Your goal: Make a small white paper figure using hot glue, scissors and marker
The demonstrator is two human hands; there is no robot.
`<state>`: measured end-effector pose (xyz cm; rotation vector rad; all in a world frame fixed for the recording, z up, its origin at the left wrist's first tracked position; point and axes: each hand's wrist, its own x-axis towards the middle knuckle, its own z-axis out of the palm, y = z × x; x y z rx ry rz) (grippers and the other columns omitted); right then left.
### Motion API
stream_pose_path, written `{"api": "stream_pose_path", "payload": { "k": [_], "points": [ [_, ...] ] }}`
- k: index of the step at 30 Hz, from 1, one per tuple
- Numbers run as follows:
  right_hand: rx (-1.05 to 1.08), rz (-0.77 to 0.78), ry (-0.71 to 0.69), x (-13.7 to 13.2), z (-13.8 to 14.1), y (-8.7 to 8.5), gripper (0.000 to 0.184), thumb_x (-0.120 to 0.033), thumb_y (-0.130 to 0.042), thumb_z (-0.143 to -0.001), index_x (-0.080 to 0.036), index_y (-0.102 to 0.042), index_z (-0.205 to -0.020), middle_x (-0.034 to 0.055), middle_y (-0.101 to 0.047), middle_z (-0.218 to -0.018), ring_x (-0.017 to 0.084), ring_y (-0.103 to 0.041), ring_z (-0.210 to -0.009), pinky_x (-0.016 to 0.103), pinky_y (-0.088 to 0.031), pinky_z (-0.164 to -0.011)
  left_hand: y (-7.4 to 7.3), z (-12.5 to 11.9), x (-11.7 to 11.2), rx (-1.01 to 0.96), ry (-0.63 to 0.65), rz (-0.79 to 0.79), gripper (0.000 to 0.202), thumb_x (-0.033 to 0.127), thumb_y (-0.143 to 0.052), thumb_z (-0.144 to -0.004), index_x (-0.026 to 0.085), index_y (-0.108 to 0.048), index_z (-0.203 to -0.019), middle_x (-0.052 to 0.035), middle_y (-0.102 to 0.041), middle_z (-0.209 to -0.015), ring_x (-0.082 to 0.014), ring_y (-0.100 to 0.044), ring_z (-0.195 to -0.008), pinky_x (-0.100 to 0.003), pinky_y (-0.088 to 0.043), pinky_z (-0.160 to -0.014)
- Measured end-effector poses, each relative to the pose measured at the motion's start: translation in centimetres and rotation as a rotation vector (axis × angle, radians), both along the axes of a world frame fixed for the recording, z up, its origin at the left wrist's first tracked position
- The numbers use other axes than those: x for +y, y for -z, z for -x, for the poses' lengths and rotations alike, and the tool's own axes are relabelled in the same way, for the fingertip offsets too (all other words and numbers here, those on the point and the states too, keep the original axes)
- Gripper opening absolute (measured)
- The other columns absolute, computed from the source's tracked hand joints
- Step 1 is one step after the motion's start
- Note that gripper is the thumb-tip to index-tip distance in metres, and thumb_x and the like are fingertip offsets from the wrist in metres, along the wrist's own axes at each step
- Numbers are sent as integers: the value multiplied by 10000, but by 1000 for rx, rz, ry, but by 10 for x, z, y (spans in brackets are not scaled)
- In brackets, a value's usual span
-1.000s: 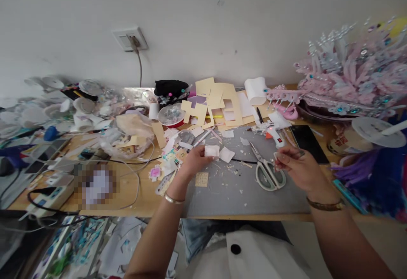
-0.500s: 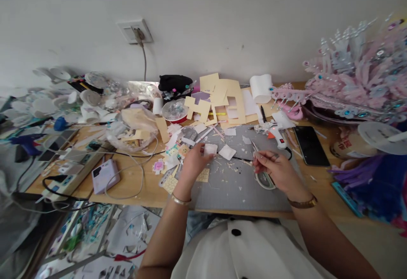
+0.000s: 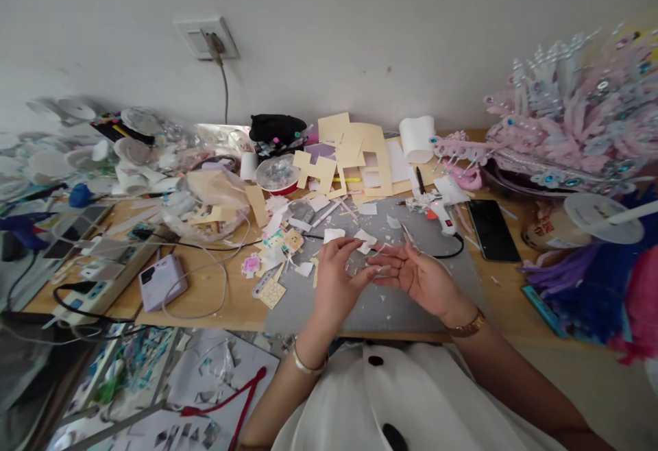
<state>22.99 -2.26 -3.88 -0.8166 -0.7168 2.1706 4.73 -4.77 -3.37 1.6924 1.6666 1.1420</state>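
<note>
My two hands meet fingertip to fingertip above the grey cutting mat (image 3: 452, 279). My left hand (image 3: 336, 274) has its fingers curled in a pinch. My right hand (image 3: 422, 278) lies palm up, with its fingers drawn together toward the left hand. A tiny pale sliver sits between the fingertips, too small to name. Two white paper squares (image 3: 333, 234) (image 3: 366, 237) lie on the mat just beyond my left hand. A scissor blade (image 3: 408, 234) shows past my right hand; the handles are hidden.
A glue gun (image 3: 442, 216) and a black phone (image 3: 492, 229) lie to the right. Cream card cutouts (image 3: 354, 153) and a white roll (image 3: 416, 138) stand at the back. A pink beaded headdress (image 3: 565, 129) fills the right; a purple device (image 3: 162, 279), cables and clutter fill the left.
My left hand let go of the white paper square and drew back toward me. My right hand moved left off the scissors and turned palm up, meeting the left hand.
</note>
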Motion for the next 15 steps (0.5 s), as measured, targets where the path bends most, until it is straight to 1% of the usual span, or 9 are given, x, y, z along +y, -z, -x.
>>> {"api": "stream_pose_path", "payload": {
  "k": [3, 7, 10, 12, 13, 15],
  "points": [
    [4, -21, 10, -3, 1, 3, 442, -603, -604, -885, -224, -727, -1075, 98, -755, -1104, 233, -715, -1004, 416, -567, -909, -2, -5, 5, -10, 10, 50, 325, 219, -841, -677, 217, -753, -990, -105, -696, -1076, -290, -600, -1061, -460, -461, -970],
    [-8, -50, -4, -7, 3, 8, 480, -631, -612, -866, -223, -717, -1097, 102, -755, -1082, 244, -711, -1009, 425, -554, -916, 0, -12, 7, -106, 8, 82, 82, 165, -759, -734, 234, -770, -776, -78, -740, -927, -260, -635, -951, -438, -477, -920],
    [-9, -56, -27, -8, 2, 6, 501, -631, -636, -848, -228, -705, -1138, 104, -755, -1081, 252, -711, -1018, 428, -546, -923, 3, -10, 6, -224, 0, 80, 94, 189, -705, -770, 244, -761, -719, -61, -755, -836, -243, -653, -872, -404, -490, -862],
    [-14, -48, -47, -8, 0, 3, 510, -624, -656, -834, -224, -706, -1147, 110, -753, -1099, 259, -713, -1021, 425, -549, -918, 3, 1, 2, -294, -46, 109, 88, 248, -686, -789, 247, -765, -752, -49, -761, -803, -234, -665, -818, -379, -502, -815],
    [-21, -43, -54, -7, -2, 1, 512, -620, -667, -826, -222, -711, -1145, 112, -751, -1112, 262, -719, -1004, 419, -558, -898, 2, 10, 0, -319, -93, 134, 103, 288, -678, -798, 245, -765, -761, -44, -763, -787, -230, -671, -785, -368, -509, -790],
    [-48, -32, -51, -6, -8, -2, 489, -598, -689, -814, -223, -725, -1125, 111, -749, -1119, 255, -737, -920, 390, -582, -810, -3, 36, -8, -335, -244, 162, 159, 354, -651, -824, 245, -765, -808, -32, -772, -781, -227, -685, -789, -358, -520, -799]
  ]
}}
